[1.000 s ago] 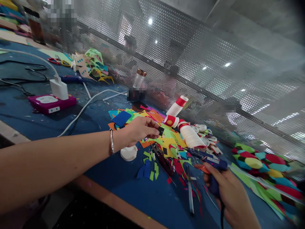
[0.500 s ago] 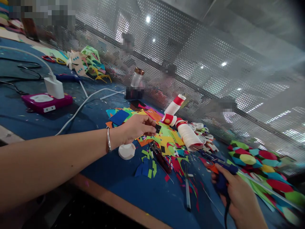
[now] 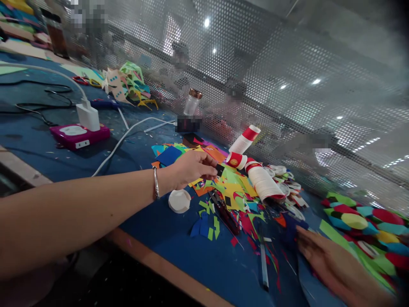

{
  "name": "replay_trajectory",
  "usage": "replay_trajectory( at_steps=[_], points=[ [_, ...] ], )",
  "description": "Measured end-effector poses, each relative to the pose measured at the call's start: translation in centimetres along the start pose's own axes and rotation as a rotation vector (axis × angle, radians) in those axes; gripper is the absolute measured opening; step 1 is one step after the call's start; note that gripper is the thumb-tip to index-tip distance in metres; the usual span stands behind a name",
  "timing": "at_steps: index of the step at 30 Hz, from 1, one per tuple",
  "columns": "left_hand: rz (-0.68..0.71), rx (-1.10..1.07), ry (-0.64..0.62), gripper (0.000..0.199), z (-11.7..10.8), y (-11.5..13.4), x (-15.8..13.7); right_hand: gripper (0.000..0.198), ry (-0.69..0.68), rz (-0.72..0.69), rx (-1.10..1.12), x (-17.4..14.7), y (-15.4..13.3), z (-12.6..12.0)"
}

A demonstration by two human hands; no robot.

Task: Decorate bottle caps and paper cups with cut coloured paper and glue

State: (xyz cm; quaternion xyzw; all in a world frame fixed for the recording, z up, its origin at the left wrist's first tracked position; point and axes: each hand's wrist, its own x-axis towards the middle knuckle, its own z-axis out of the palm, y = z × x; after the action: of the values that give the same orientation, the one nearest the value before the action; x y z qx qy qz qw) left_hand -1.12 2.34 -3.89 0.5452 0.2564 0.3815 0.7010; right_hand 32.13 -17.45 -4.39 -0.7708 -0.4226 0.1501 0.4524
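Observation:
My left hand (image 3: 193, 168), with a silver bangle at the wrist, pinches a small black piece of paper (image 3: 220, 170) over a heap of coloured paper scraps (image 3: 231, 189). Just beside the dark blue glue gun (image 3: 291, 229) with an orange trigger is my right hand (image 3: 329, 256), slightly blurred. Its fingers are stretched out and hold nothing. The glue gun rests on the blue table. A round white paper piece (image 3: 179, 201) lies below my left wrist. Scissors with dark handles (image 3: 225, 212) and a pen (image 3: 263, 264) lie between my hands.
Stacked red-and-white paper cups (image 3: 262, 181) stand and lie behind the scraps. Colourful paper shapes (image 3: 361, 221) are at the right. A purple power strip (image 3: 79, 135) with a white charger (image 3: 87, 116) and cables sits left. A perforated metal screen (image 3: 255, 76) runs along the back.
My right hand has let go of the glue gun and drawn back to the right. My left hand keeps its pinch on the black paper. The view has shifted slightly.

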Motion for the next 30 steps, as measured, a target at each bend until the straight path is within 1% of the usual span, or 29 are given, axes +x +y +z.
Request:
replay_trajectory(
  at_steps=[1, 2, 3, 4, 5, 6, 7, 8, 9, 10, 12, 13, 15, 18, 23, 27, 30],
  points=[
    [0.0, 0.008, -0.004, 0.015, 0.1, 0.1, 0.0, 0.021, -0.018, 0.192, 0.09, -0.6, 0.4, -0.5],
    [0.003, 0.015, -0.006, 0.014, 0.2, 0.2, 0.0, 0.033, 0.013, 0.289, 0.138, -1.2, 0.7, -0.9],
    [0.006, 0.022, -0.005, 0.014, 0.2, 0.3, -0.1, 0.048, 0.057, 0.296, 0.113, -1.9, 0.7, -1.0],
    [0.008, 0.027, -0.005, 0.014, 0.3, 0.3, -0.1, 0.062, 0.051, 0.25, 0.025, -2.5, 0.4, -0.8],
    [0.009, 0.03, -0.007, 0.014, 0.4, 0.4, -0.1, 0.071, 0.065, 0.158, -0.052, -3.2, -0.2, -0.3],
    [0.009, 0.028, -0.005, 0.014, 0.4, 0.4, -0.2, 0.071, 0.071, 0.055, -0.109, -3.9, -1.3, 0.6],
    [0.008, 0.025, -0.005, 0.014, 0.5, 0.3, -0.2, 0.065, -0.015, -0.048, -0.163, -4.5, -2.6, 1.7],
    [0.006, 0.021, -0.006, 0.015, 0.6, 0.3, -0.3, 0.055, -0.207, -0.119, -0.245, -5.1, -4.1, 3.0],
    [0.006, 0.017, -0.004, 0.015, 0.6, 0.2, -0.3, 0.044, -0.295, -0.218, -0.316, -5.7, -5.8, 4.5],
    [0.005, 0.015, 0.0, 0.016, 0.6, 0.2, -0.4, 0.037, -0.424, -0.317, -0.379, -6.1, -7.4, 6.1],
    [0.006, 0.011, 0.011, 0.018, 0.6, 0.1, -0.5, 0.031, -0.553, -0.56, -0.431, -6.6, -10.0, 9.1],
    [0.008, 0.011, 0.009, 0.019, 0.5, 0.1, -0.5, 0.031, -0.612, -0.647, -0.45, -6.7, -11.0, 10.3],
    [0.022, 0.009, 0.004, 0.019, 0.4, 0.1, -0.4, 0.035, -0.676, -0.706, -0.502, -6.6, -12.0, 12.1],
    [0.026, 0.021, 0.01, 0.018, 0.2, 0.2, -0.3, 0.032, -0.734, -0.695, -0.542, -5.9, -12.2, 13.3],
    [-0.012, 0.045, 0.02, 0.017, 0.3, 0.2, -0.1, 0.02, -0.736, -0.664, -0.473, -5.4, -11.6, 13.4],
    [-0.028, 0.03, 0.036, 0.017, 0.5, 0.2, -0.2, 0.016, -0.767, -0.551, -0.371, -5.4, -11.5, 13.6],
    [-0.048, -0.001, 0.028, 0.017, 0.5, 0.2, -0.2, 0.008, -0.845, -0.443, -0.245, -5.3, -11.6, 13.4]
  ],
)
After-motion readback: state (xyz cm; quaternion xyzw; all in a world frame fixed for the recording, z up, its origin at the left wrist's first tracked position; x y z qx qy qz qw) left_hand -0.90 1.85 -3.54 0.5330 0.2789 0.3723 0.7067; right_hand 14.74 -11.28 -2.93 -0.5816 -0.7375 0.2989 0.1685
